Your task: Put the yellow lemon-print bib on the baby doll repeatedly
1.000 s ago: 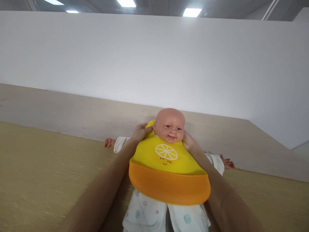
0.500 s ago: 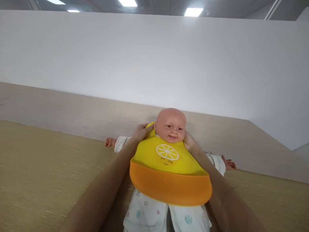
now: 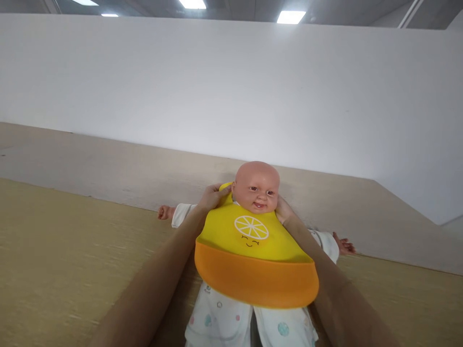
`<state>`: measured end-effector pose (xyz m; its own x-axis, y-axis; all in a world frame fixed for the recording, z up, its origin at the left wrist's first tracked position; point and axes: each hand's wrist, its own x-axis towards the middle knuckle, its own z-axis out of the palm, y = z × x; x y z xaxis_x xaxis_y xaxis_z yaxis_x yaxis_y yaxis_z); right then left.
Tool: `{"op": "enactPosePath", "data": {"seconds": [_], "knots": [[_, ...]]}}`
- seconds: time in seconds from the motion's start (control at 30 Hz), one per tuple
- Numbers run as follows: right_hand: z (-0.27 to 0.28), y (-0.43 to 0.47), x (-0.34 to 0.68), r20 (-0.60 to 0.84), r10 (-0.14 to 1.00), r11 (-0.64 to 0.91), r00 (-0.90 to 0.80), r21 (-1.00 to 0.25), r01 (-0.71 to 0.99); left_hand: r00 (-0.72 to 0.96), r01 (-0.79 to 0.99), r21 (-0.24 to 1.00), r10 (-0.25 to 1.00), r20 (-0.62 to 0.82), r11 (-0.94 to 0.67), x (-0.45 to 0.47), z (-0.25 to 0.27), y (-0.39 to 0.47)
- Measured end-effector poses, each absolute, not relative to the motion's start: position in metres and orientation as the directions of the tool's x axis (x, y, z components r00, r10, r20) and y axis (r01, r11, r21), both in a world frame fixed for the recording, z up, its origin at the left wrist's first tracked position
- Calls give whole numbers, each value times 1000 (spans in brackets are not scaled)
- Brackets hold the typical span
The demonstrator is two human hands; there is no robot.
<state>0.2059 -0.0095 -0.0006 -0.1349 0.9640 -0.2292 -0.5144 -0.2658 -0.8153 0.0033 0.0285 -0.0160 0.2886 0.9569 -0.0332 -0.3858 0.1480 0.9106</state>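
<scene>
A bald baby doll in white clothes with coloured dots faces me, its arms spread to both sides. Over its chest lies a yellow silicone bib with a lemon slice and a smiling face printed on it, and an orange catch pocket along the bottom. My left hand pinches the bib's neck strap beside the doll's head. On the other side, my right hand is at the doll's neck, its fingers hidden behind the head, so what they hold does not show.
Beneath the doll is a tan wood-toned surface. Behind it runs a paler beige strip, meeting a white wall. Ceiling lights shine above the wall's top edge.
Almost nothing differs. The doll and bib sit a few pixels further right in view, and both hands keep their places at the neck.
</scene>
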Motion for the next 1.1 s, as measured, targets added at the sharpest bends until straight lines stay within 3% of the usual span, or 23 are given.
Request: {"op": "enactPosePath", "data": {"seconds": [0.57,0.87,1.1], "knots": [[3,-12,203,-241,956,-293,-168,-832,-470,293,-423,894,956,-20,148,4,-18,33],[4,-13,204,-228,964,-267,-140,-850,-454,246,-384,915,969,-28,124,5,-16,31],[4,-14,203,-228,956,-290,-183,-818,-497,254,-259,962,967,-14,82,1,-11,29]]}}
